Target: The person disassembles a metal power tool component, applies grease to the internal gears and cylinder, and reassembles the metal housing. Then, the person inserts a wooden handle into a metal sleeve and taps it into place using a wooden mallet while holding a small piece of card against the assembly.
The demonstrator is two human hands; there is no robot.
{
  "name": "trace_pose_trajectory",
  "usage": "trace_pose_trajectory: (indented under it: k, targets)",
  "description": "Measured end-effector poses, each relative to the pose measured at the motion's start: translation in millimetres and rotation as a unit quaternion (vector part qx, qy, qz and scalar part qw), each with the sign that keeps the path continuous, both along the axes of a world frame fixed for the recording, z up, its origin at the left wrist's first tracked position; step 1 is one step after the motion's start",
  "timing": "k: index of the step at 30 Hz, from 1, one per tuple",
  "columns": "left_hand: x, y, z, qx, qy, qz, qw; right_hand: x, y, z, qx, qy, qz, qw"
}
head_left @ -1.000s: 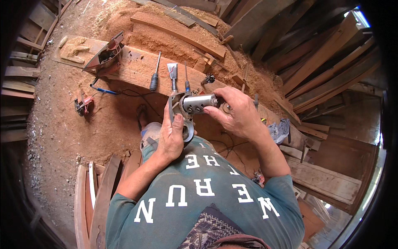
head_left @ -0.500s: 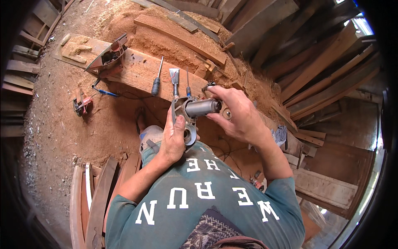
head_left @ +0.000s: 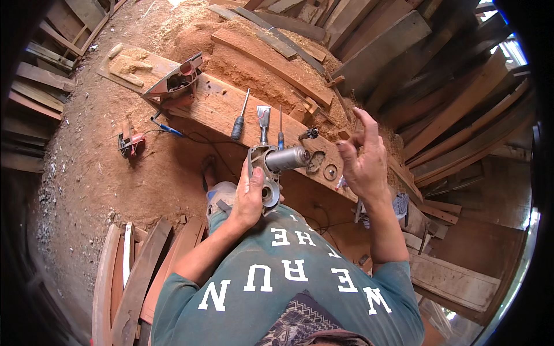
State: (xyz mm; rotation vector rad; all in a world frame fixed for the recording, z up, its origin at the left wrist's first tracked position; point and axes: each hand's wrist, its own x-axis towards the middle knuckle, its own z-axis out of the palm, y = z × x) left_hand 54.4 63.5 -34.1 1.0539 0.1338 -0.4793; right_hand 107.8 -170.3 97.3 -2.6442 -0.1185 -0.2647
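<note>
My left hand [head_left: 248,202] is closed around a grey metal tool housing [head_left: 270,195] with a round opening at its lower end. A silver metal cylinder [head_left: 284,159] sticks out of the housing toward the right. Off to the right, my right hand [head_left: 368,164] is raised and empty, thumb and fingers apart and partly bent. On the wooden bench [head_left: 222,106] beyond the housing lie a dark-handled screwdriver [head_left: 239,124], a flat silver blade-like piece [head_left: 264,117] and a thin blue-handled screwdriver [head_left: 281,138]. Nearer my right hand are a round ring-shaped part [head_left: 330,172] and a small dark part [head_left: 310,134].
A red and dark machine body [head_left: 176,86] stands on the bench's left part. On the sawdust-covered ground sits a small red tool part [head_left: 133,144] near a blue-handled piece [head_left: 168,129]. Planks [head_left: 133,277] lean at lower left; more boards [head_left: 456,109] are stacked at right.
My right hand has let go of the cylinder's end and moved right and up, away from it. The left hand still holds the housing. The whole view has shifted slightly.
</note>
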Motion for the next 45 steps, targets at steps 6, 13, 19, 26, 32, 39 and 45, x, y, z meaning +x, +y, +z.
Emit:
trace_pose_trajectory:
  k: [6, 13, 19, 26, 32, 39, 45]
  targets:
    - [-1, 17, -12, -0.041, 0.067, 0.029, 0.997, -7, 5, -9, 0.155, 0.102, -0.062, 0.981]
    - [1, 25, -10, -0.033, 0.066, 0.015, 0.997, 0, 26, -9, 0.049, 0.111, 0.213, 0.970]
    - [2, 30, -1, -0.022, 0.050, -0.001, 0.998, 10, 46, -9, 0.004, 0.115, 0.241, 0.964]
    - [4, 37, 1, -0.019, 0.039, -0.007, 0.999, 15, 54, -16, 0.005, 0.109, 0.250, 0.962]
    - [6, 40, 5, 0.010, 0.030, -0.016, 0.999, 21, 56, -21, 0.001, 0.114, 0.267, 0.957]
    - [8, 50, 2, -0.020, 0.034, -0.032, 0.999, 27, 59, -22, -0.046, 0.044, 0.326, 0.943]
    - [9, 53, -7, -0.060, 0.021, -0.018, 0.998, 44, 56, -10, -0.065, 0.000, 0.153, 0.986]
